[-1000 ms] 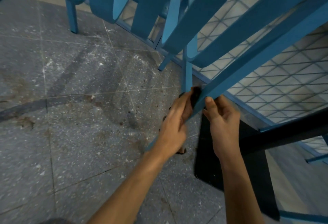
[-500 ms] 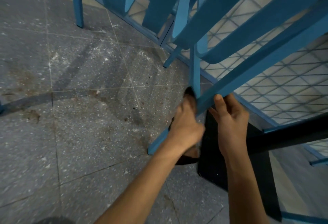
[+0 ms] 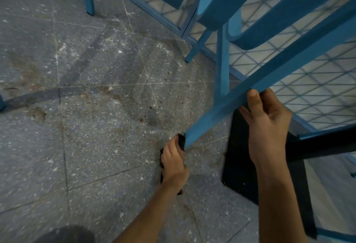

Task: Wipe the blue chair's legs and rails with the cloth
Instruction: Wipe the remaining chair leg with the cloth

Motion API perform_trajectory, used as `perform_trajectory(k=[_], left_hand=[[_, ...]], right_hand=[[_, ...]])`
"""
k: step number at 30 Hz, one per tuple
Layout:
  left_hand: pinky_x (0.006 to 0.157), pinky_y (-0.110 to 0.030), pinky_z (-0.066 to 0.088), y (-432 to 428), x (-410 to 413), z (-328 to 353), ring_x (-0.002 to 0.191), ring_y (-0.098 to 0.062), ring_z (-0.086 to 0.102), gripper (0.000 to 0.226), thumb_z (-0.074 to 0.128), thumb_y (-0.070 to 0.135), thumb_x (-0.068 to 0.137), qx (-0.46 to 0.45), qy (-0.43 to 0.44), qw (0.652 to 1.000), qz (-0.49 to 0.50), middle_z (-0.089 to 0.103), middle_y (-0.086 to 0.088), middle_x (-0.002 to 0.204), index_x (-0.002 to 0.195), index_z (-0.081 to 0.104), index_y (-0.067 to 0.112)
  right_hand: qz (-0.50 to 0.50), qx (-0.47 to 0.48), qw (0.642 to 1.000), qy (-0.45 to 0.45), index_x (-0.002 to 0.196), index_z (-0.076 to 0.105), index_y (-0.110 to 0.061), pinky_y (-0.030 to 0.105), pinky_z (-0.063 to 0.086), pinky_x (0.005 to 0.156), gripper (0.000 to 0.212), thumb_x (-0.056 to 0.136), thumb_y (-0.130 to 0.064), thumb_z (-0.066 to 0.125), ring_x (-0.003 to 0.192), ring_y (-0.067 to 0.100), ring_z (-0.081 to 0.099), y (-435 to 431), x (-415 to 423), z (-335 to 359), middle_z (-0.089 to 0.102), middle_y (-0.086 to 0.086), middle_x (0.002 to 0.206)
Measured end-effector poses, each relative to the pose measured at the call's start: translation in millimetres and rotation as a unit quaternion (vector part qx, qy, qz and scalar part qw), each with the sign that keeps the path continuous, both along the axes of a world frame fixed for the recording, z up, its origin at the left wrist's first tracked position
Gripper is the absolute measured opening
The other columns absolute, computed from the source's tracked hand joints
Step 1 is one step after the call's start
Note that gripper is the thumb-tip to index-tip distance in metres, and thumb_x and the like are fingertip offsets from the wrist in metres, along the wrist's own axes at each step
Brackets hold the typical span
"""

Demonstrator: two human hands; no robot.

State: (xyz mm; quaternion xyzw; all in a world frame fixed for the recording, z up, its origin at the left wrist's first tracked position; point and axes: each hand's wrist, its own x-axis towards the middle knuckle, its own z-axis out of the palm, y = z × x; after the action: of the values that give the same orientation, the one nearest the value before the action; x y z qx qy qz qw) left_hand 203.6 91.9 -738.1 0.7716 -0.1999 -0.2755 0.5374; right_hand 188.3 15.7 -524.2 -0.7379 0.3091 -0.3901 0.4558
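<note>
The blue chair (image 3: 279, 36) is tipped over, so that one leg (image 3: 221, 115) slants down across the middle of the view with its foot end hanging just above the floor (image 3: 96, 127). The dark cloth (image 3: 180, 142) is bunched at that foot end, pressed against the leg's tip. The left hand (image 3: 174, 165) is curled around the cloth, fingers closed on it, and only small dark patches of cloth show above and below the fist. A second ago this hand was higher up the leg, close beside the other hand; it has slid down the whole lower stretch and now sits at the very end. That suggests this leg's stroke is about finished, and the next pass probably belongs on another leg or a rail.

The right hand (image 3: 267, 125) grips the same leg further up, thumb over the top edge and fingers wrapped underneath, steadying the chair. It has kept much the same hold.

Behind the leg stand other blue chair parts and a blue wire grid panel (image 3: 308, 88). A flat black panel (image 3: 242, 165) lies on the speckled, stained floor under the right forearm.
</note>
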Motion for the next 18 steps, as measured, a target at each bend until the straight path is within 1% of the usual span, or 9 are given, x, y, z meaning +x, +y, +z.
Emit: perform_trajectory(k=[2,5,8,11,12,14,15,16,18], left_hand=[[0.109,-0.038,0.035,-7.3,2.8,15.3,0.123,-0.024,0.038,0.085,0.059,-0.013,0.071,0.032,0.046,0.998,0.005,0.033,-0.011,0.133,0.144,0.022,0.01],[0.108,-0.04,0.035,-17.4,9.3,55.0,0.124,-0.028,0.036,0.074,0.056,-0.01,0.074,0.021,0.091,0.996,0.007,0.031,-0.012,0.13,0.138,0.025,0.009],[0.114,-0.041,0.021,-34.0,10.2,125.7,0.133,-0.028,0.022,0.078,0.056,-0.003,0.075,-0.052,0.027,0.998,0.008,0.026,-0.011,0.139,0.142,0.019,0.011],[0.115,-0.048,0.014,-50.9,0.8,167.8,0.139,-0.026,0.013,0.081,0.058,0.017,0.079,-0.133,0.006,0.99,0.056,0.019,-0.007,0.146,0.144,0.01,0.021],[0.113,-0.051,0.016,-52.9,-1.2,164.0,0.14,-0.025,0.015,0.083,0.058,0.022,0.078,-0.155,-0.016,0.985,0.071,0.021,-0.005,0.147,0.144,0.008,0.026],[0.111,-0.052,0.023,-48.4,0.1,133.9,0.137,-0.026,0.025,0.089,0.061,0.024,0.071,-0.164,-0.116,0.977,0.068,0.027,-0.005,0.147,0.143,0.009,0.031],[0.11,-0.051,0.026,-46.5,1.9,109.6,0.135,-0.026,0.031,0.094,0.065,0.02,0.067,-0.151,-0.166,0.973,0.061,0.032,-0.006,0.145,0.143,0.011,0.028],[0.11,-0.051,0.029,-43.9,2.7,82.0,0.131,-0.025,0.035,0.097,0.071,0.013,0.064,-0.13,-0.187,0.972,0.06,0.037,-0.008,0.141,0.142,0.015,0.024],[0.107,-0.052,0.035,-32.8,2.7,25.1,0.124,-0.025,0.042,0.1,0.076,-0.003,0.059,-0.09,-0.143,0.984,0.054,0.046,-0.012,0.132,0.14,0.023,0.021]], right_hand=[[0.0,0.004,1.0,-0.002,0.109,0.065,-0.026,0.044,0.05,0.098,0.02,0.098,-0.018,0.051,0.114,0.016,0.061,-1.3,-1.1,-1.0,0.068,-0.001,0.112],[-0.002,0.01,1.0,0.0,0.11,0.066,-0.026,0.046,0.05,0.098,0.019,0.097,-0.021,0.053,0.114,0.018,0.061,-2.9,-1.8,-0.6,0.067,0.002,0.115],[-0.001,0.018,1.0,-0.01,0.113,0.064,-0.02,0.044,0.05,0.098,0.02,0.097,-0.017,0.053,0.114,0.016,0.061,-1.8,-1.1,1.8,0.068,0.0,0.115],[-0.003,0.0,1.0,0.012,0.116,0.064,-0.018,0.042,0.05,0.098,0.021,0.097,-0.018,0.053,0.113,0.012,0.062,-2.2,-1.2,4.1,0.069,-0.003,0.113],[-0.004,-0.004,1.0,0.017,0.115,0.064,-0.02,0.042,0.05,0.098,0.021,0.097,-0.018,0.054,0.112,0.011,0.063,-2.9,-1.5,4.8,0.07,-0.004,0.112],[-0.003,0.004,1.0,0.011,0.114,0.065,-0.021,0.044,0.05,0.098,0.021,0.096,-0.018,0.054,0.111,0.012,0.063,-3.9,-2.7,5.0,0.07,-0.004,0.11],[-0.001,0.009,1.0,0.006,0.116,0.065,-0.018,0.043,0.05,0.098,0.022,0.096,-0.017,0.054,0.112,0.013,0.063,-4.8,-3.0,4.3,0.07,-0.003,0.111],[0.002,0.012,1.0,0.003,0.118,0.064,-0.015,0.042,0.05,0.099,0.024,0.097,-0.017,0.054,0.112,0.014,0.062,-5.1,-3.1,3.6,0.07,-0.002,0.112],[0.008,0.015,1.0,-0.006,0.121,0.063,-0.012,0.042,0.049,0.099,0.026,0.097,-0.016,0.053,0.113,0.015,0.062,-5.4,-2.7,0.9,0.069,-0.001,0.113]])
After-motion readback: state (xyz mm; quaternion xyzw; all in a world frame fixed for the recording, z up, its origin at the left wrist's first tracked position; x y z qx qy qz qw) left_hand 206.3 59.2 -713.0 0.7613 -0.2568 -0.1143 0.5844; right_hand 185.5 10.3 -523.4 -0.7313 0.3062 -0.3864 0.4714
